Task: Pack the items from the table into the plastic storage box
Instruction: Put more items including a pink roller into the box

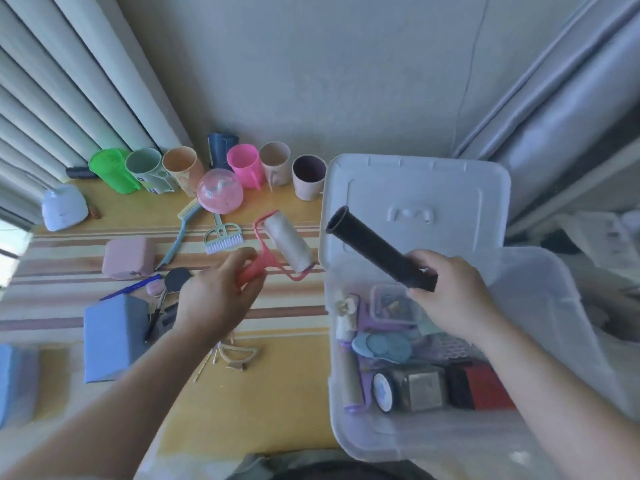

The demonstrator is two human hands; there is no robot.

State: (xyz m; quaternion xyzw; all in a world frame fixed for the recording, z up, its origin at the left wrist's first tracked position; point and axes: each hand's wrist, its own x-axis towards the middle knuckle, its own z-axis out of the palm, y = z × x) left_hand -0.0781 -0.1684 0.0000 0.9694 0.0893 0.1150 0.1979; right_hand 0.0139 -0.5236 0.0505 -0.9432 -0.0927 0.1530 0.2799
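Observation:
My left hand point(214, 299) grips the pink handle of a lint roller point(287, 244) with a white roll, held above the striped table. My right hand point(450, 292) grips a black tube point(374, 247) by its near end, over the clear plastic storage box point(554, 306) at the right. The tube's open end points up and to the left. Inside the box lie a small lidded container point(391, 303), a blue round item point(384, 346), a silver tin point(419, 388), a red and black box point(481, 386) and a cardboard roll point(349, 372).
The box's lid point(415, 199) leans behind it. A row of cups point(242, 164) lines the wall, with a pink dome point(220, 190), two brushes point(221, 235), a pink pouch point(128, 256), a blue pen point(131, 287), a blue block point(114, 337) and a hair clip point(239, 356) on the table.

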